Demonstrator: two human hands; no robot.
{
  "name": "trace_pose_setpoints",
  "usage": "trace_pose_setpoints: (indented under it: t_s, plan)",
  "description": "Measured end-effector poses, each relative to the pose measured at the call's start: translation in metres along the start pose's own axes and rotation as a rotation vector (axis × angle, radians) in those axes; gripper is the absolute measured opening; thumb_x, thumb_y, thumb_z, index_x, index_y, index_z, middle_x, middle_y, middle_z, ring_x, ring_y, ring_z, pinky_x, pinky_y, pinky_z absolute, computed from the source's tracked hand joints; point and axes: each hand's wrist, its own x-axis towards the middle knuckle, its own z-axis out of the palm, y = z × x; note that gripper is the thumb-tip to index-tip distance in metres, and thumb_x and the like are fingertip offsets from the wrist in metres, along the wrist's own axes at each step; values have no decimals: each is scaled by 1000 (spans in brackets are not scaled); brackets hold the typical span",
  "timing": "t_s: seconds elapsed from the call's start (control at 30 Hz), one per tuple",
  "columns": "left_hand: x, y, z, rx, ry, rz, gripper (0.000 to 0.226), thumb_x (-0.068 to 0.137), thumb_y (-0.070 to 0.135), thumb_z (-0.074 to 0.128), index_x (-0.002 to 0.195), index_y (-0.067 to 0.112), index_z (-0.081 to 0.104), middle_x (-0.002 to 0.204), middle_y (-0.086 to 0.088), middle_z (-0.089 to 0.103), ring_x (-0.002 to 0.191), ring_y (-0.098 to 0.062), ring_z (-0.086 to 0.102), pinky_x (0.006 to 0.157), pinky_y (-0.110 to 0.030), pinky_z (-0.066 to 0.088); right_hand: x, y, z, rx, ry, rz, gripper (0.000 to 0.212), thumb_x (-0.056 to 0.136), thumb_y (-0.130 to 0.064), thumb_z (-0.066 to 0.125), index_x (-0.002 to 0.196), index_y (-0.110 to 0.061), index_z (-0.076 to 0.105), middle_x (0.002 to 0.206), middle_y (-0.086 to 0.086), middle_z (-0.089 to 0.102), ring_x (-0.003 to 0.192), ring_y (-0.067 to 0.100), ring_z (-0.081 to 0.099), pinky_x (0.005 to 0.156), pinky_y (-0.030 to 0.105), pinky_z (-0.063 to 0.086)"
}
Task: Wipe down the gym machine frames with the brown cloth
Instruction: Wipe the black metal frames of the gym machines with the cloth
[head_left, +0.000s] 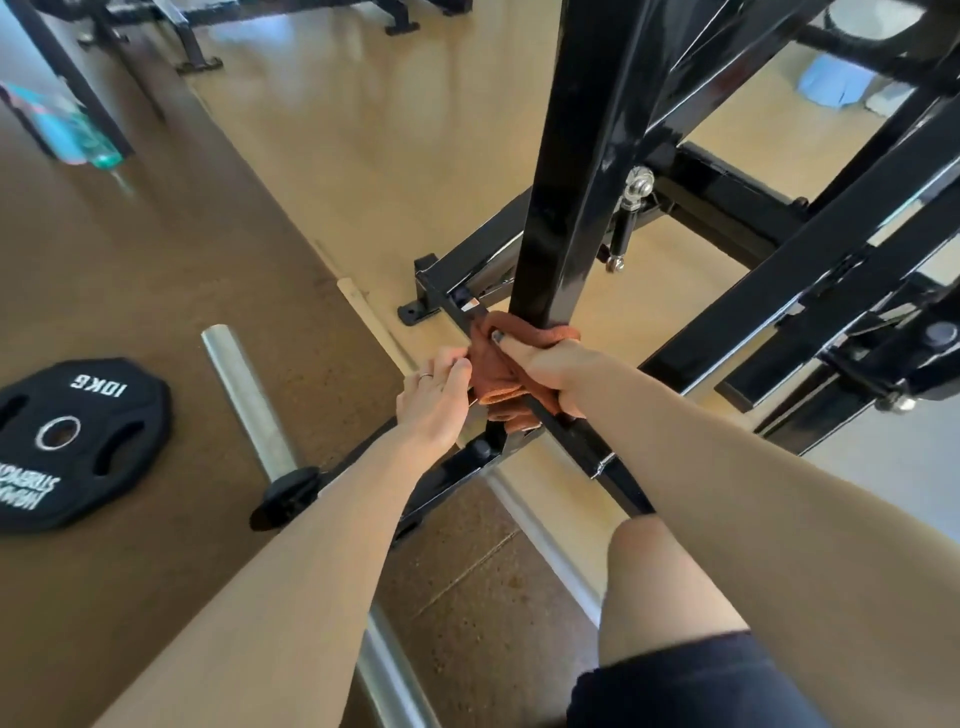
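The brown cloth (496, 371) is bunched at the foot of the black upright post (566, 182) of the gym machine, where the post meets a low black base bar (571, 441). My right hand (548, 364) grips the cloth and holds it against the post's base, thumb laid across the top. My left hand (434, 400), with a ring on one finger, touches the cloth's left edge with curled fingertips; whether it pinches the fabric is hidden.
A black 10 kg weight plate (72, 441) lies on the brown floor mat at the left. A silver bar sleeve (249, 400) lies beside it. More black frame members (805, 260) cross at the right. My bare knee (670, 587) is low in view.
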Motion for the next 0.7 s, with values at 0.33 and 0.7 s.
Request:
trace_pose_setpoints:
  t_s: [0.33,0.7]
  plan:
    - [1,7,7,-42,88,-53,39,111,39,11,137,33,40,149,2,40,139,-26,29,115,-44,20,13,11,6,93,165,-73,47,81,-53,81,101,-19,55,95,7,67,78,28,68,63,39,59]
    - [8,-9,12,-225,100,18,52,99,58,15,132,41,51,143,0,46,140,-27,32,118,-52,24,-1,24,18,-21,560,-686,44,99,-37,63,133,-20,40,127,0,56,121,26,56,105,48,51]
